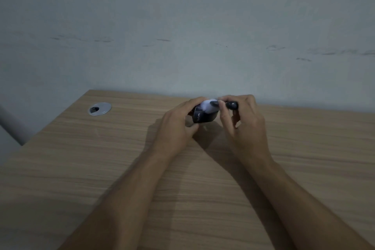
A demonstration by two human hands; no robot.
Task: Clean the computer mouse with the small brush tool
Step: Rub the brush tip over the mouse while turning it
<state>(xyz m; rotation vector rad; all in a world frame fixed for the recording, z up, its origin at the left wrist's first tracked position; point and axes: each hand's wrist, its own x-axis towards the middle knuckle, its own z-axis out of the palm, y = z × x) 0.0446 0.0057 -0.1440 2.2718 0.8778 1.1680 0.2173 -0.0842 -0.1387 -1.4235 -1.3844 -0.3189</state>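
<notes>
A person's two bare hands meet over the far edge of a wooden desk (203,189), close to a scuffed grey wall (182,26). The left hand (178,126) wraps around a dark mouse (203,116), fingers curled over its far side and thumb pressed on the near side, holding it lifted and tilted above the desk so that pale lettering on its dark face shows toward the camera. A white patch sits at the top of the mouse; the blur makes it unclear whether it belongs to the mouse or is something laid against it. The right hand (243,119) pinches a small black brush (230,104) between thumb and the first fingers, the other fingers loosely bent below. The brush lies roughly level, its tip pointing left and touching the upper end of the mouse at the white patch. Both forearms stretch in from the bottom edge. Well to the left, a round silver cable port (100,109) is set into the desk.
</notes>
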